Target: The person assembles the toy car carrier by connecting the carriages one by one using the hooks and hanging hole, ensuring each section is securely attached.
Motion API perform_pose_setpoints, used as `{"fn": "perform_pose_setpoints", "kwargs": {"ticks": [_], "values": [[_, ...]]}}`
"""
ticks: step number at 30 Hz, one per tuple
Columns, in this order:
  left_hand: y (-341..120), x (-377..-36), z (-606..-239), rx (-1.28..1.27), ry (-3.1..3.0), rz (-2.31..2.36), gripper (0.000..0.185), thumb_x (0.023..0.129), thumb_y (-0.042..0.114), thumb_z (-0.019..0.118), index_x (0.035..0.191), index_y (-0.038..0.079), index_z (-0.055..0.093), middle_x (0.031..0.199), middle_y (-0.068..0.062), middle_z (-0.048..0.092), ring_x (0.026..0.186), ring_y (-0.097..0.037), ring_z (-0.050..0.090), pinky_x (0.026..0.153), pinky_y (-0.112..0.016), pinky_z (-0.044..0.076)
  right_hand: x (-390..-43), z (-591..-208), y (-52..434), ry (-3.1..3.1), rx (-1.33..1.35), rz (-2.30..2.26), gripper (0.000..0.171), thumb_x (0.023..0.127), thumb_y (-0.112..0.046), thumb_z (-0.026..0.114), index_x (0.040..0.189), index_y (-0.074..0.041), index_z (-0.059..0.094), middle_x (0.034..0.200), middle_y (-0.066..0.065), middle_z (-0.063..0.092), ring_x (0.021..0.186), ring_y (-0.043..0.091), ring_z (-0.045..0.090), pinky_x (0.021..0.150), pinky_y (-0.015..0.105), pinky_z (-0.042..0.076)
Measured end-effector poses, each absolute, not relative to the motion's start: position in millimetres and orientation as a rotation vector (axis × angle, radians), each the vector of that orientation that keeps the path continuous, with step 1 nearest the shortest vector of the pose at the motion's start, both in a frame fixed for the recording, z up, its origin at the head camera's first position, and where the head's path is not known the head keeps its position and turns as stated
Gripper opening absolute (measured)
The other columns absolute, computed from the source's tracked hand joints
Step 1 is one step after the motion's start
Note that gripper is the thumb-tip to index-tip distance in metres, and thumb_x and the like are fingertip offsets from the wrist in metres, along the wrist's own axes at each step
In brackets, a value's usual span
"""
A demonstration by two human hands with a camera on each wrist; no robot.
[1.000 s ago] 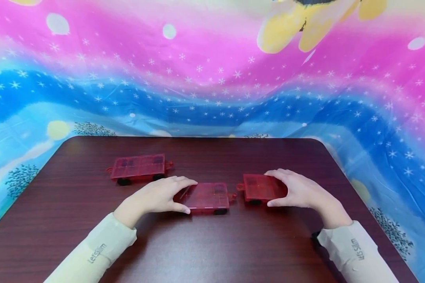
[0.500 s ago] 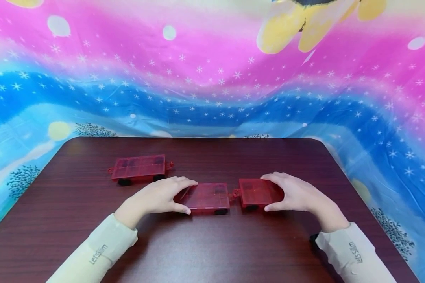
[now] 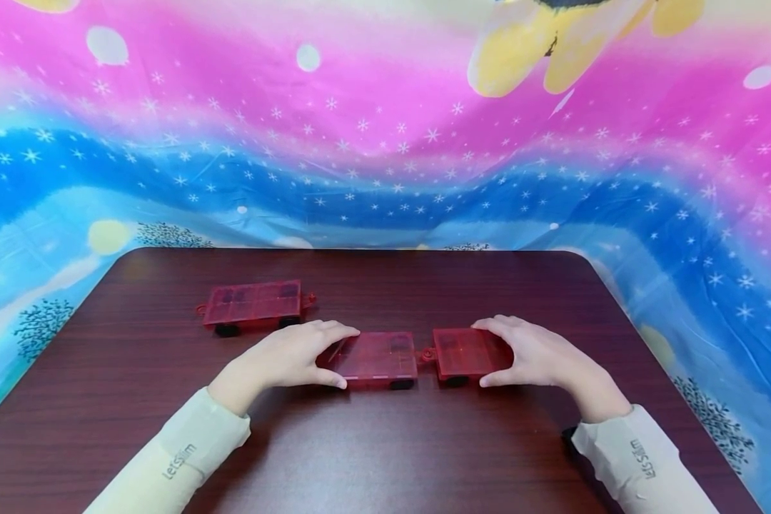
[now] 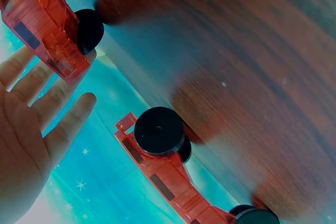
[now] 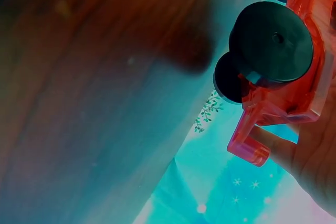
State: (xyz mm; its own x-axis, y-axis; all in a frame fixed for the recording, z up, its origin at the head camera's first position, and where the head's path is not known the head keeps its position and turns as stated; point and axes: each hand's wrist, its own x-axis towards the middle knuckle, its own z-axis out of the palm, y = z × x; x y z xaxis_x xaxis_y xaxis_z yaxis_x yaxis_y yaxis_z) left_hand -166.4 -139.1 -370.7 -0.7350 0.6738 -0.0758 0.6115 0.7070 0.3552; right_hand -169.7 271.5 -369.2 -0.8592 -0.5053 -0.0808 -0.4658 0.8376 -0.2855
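Observation:
My left hand (image 3: 283,357) grips the left end of a see-through red toy car base (image 3: 379,357), thumb on its near side and fingers at its far edge. The right hand (image 3: 542,355) holds a similar red car base (image 3: 462,351) by its right end. Their small hitches overlap in the gap between them. Black wheels (image 3: 401,384) show beneath both. In the right wrist view, a loop-shaped hitch (image 5: 249,145) juts out beside a black wheel (image 5: 270,43) and the hand. The palms hide the outer ends of both bases in the head view.
A third red car base (image 3: 252,303), with a hitch at each end, stands farther back on the left. All rest on a dark wood table (image 3: 373,450). A printed cloth (image 3: 385,164) hangs behind and around the table's far edge.
My right hand has brought its car base leftward and slightly nearer, so its hitch now overlaps the other's. The left hand and its base stay in place.

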Motion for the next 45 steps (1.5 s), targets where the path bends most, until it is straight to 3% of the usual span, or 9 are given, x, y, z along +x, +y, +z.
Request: {"fn": "perform_pose_setpoints", "kwargs": {"ticks": [19,30,35,45], "values": [[-145.2,-162.6,-371.2,1.085,2.751,0.347,0.085,0.087,0.055,0.08,0.155,0.015,0.049,0.149,-0.009,0.055,0.131,-0.03,0.056,0.099,-0.053,0.052,-167.8,-367.2,272.3,2.827,-0.776,-0.376,0.092,0.073,-0.06,0.087,0.149,-0.019,0.052,0.129,0.002,0.06,0.11,0.023,0.056,0.086,0.049,0.057],[-164.3,-156.4,-363.1,1.036,2.809,0.368,0.084,0.087,0.059,0.077,0.153,0.014,0.052,0.15,-0.011,0.055,0.135,-0.034,0.052,0.099,-0.058,0.051,-168.1,-359.7,267.0,2.811,-0.797,-0.44,0.097,0.076,-0.056,0.087,0.155,-0.018,0.047,0.145,0.011,0.055,0.125,0.033,0.053,0.09,0.056,0.057],[-181.3,-151.8,-360.4,0.999,2.862,0.383,0.083,0.086,0.055,0.08,0.152,0.013,0.053,0.149,-0.012,0.055,0.136,-0.035,0.051,0.099,-0.057,0.052,-172.4,-360.3,259.4,2.803,-0.842,-0.454,0.096,0.079,-0.055,0.086,0.157,-0.018,0.045,0.15,0.011,0.052,0.132,0.034,0.05,0.1,0.059,0.051],[-230.3,-149.8,-344.8,0.877,2.996,0.408,0.068,0.091,0.038,0.08,0.147,0.006,0.058,0.145,-0.02,0.057,0.135,-0.042,0.05,0.106,-0.063,0.045,-181.9,-354.1,228.2,2.761,-0.911,-0.507,0.092,0.082,-0.049,0.085,0.159,-0.024,0.042,0.155,0.005,0.048,0.14,0.031,0.045,0.106,0.056,0.047]]}}
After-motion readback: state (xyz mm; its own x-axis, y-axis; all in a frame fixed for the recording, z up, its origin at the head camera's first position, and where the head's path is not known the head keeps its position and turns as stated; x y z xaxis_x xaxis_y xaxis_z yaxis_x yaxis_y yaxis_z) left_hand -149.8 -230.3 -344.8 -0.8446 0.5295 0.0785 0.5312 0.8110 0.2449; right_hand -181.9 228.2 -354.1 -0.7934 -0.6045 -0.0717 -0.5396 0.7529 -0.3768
